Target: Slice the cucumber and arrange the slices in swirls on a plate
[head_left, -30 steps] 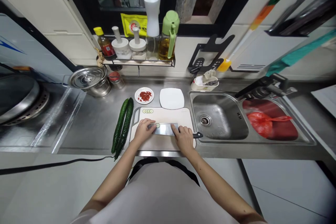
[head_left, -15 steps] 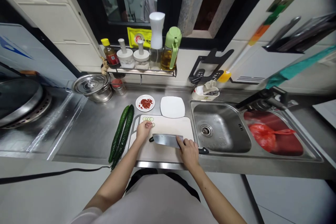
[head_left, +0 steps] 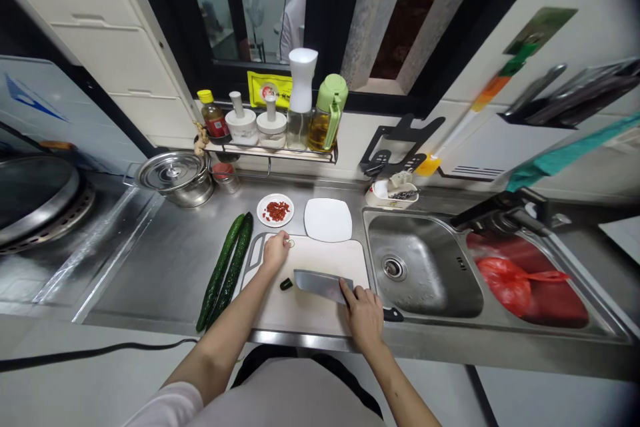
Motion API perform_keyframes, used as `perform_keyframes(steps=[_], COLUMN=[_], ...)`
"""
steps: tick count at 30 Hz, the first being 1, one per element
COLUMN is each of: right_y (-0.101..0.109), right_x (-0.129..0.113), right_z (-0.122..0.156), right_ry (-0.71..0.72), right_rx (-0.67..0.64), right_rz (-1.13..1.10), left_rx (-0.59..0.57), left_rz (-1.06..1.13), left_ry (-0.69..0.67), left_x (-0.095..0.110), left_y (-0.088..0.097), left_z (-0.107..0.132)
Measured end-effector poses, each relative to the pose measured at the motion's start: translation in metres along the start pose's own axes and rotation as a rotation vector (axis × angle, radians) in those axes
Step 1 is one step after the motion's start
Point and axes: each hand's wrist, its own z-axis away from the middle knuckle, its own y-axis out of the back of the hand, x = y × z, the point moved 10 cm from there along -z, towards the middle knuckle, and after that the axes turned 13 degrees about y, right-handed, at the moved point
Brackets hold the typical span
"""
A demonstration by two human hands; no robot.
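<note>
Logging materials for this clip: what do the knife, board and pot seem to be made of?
Knife: steel-looking blade, smooth, grey with a sheen; the black handle is probably plastic.
Board: likely plastic, matte off-white, with a grey slotted corner and no visible wood grain.
Pot: apparently polished stainless steel, judging by the bright reflections on its silvery side.

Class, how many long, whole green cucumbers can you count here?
2. The left cucumber lies on the silvery steel counter; the right cucumber lies alongside, nearer the white rectangular cutting board.
</note>
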Motion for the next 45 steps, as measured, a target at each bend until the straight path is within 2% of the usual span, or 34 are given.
perform_keyframes(steps=[7, 16, 23, 27, 31, 34, 36, 41, 45], right_y=[0.000, -0.002, 0.001, 0.002, -0.001, -0.010, -0.018, -0.034, -0.042], right_x=[0.001, 0.002, 0.002, 0.003, 0.009, 0.016, 0.020, 0.024, 0.023], right_z=[-0.005, -0.006, -0.002, 0.000, 0.003, 0.007, 0.011, 0.016, 0.016], right_ry=[-0.007, -0.010, -0.014, -0.026, -0.090, -0.174, -0.219, -0.255, -0.239], right_rx=[-0.001, -0.028, 0.016, 0.018, -0.009, -0.037, -0.049, -0.049, -0.050], right_rz=[-0.026, -0.045, -0.029, -0.039, -0.083, -0.137, -0.177, -0.241, -0.249], left_rx=[0.053, 0.033, -0.007, -0.020, 0.039, 0.108, 0.094, -0.073, -0.143], left_rz=[-0.081, -0.134, -0.234, -0.145, 0.061, 0.157, 0.180, 0.079, -0.021], left_ry=[-0.084, -0.070, -0.039, 0.008, 0.101, 0.143, 0.117, -0.052, -0.116], left_x=[0.008, 0.013, 0.018, 0.015, -0.006, -0.027, -0.035, -0.033, -0.026], left_y=[0.004, 0.009, 0.007, 0.010, 0.027, 0.041, 0.043, 0.023, 0.004], left_z=[0.003, 0.009, 0.011, 0.009, 0.012, 0.030, 0.050, 0.105, 0.126])
